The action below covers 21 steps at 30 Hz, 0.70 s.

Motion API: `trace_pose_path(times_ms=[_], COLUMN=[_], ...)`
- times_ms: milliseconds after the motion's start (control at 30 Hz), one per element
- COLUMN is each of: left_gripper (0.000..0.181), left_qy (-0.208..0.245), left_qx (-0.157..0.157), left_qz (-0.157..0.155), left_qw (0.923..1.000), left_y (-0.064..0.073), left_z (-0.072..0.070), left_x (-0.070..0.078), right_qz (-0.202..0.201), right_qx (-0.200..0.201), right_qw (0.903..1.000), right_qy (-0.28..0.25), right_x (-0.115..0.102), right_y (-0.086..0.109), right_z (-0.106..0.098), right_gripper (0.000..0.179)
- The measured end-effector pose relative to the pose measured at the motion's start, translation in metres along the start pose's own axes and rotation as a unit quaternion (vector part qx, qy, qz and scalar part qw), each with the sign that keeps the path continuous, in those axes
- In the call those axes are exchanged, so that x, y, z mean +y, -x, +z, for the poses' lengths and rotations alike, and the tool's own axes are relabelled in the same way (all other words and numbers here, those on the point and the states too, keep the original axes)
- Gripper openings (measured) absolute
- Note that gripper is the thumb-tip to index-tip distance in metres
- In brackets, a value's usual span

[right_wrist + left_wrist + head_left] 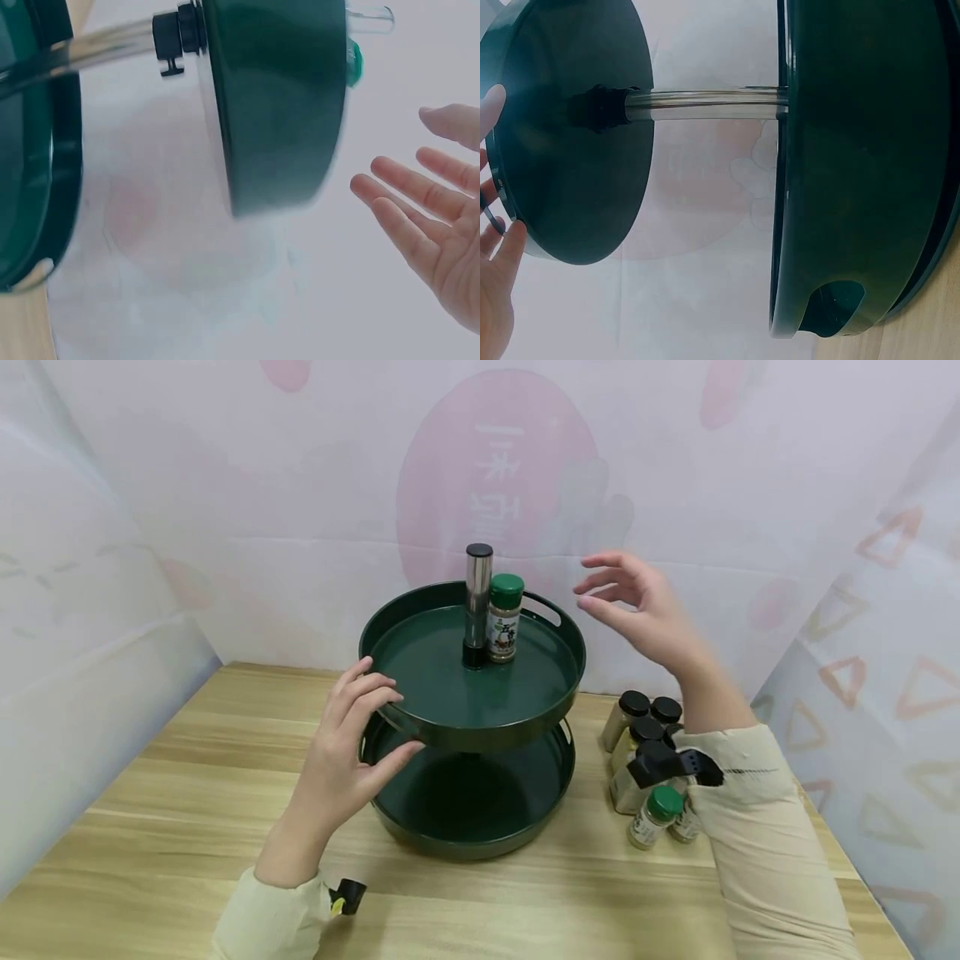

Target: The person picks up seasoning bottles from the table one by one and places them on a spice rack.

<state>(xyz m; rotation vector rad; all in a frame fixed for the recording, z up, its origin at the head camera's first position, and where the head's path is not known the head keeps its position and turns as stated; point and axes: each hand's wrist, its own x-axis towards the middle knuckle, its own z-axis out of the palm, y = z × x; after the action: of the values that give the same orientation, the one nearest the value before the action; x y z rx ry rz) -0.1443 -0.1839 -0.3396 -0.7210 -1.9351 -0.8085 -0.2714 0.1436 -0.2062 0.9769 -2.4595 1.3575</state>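
Note:
A dark green two-tier round tray stand stands on the table. My left hand (348,743) holds the near-left rim of its upper tray (495,739), fingers over the edge and thumb low on the outside. On that tray, the metal centre post (477,593) with a black cap rises beside a green-capped spice jar (504,622). My right hand (637,610) hovers in the air right of the upper tray, fingers loosely bent and holding nothing. The right wrist view shows those fingers (409,187) apart from the tray wall (281,105).
Below, the lower tray (468,847) rests on the wooden table (187,793). Several black-capped spice jars (633,703) and a green-capped jar (654,818) stand at the right, partly behind my right forearm. A printed cloth (300,485) hangs behind the table.

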Motion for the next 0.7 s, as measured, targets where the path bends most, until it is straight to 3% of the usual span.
trace_pose_path(times_ms=[367, 700], left_gripper=[0.057, 0.056], left_qy=[-0.006, -0.003], left_qx=[0.002, 0.004], left_qz=[-0.001, 0.004], left_qw=[1.0000, 1.0000], left_y=[0.000, 0.001], left_z=[-0.001, 0.000], left_x=[0.000, 0.000], right_qz=[-0.057, -0.041], right_qx=[0.036, 0.042], right_qw=[0.9976, 0.9982], right_qy=[0.011, 0.015], right_x=[0.015, 0.030], right_y=[0.049, 0.095], right_z=[-0.020, -0.020], right_gripper=[0.033, 0.035])
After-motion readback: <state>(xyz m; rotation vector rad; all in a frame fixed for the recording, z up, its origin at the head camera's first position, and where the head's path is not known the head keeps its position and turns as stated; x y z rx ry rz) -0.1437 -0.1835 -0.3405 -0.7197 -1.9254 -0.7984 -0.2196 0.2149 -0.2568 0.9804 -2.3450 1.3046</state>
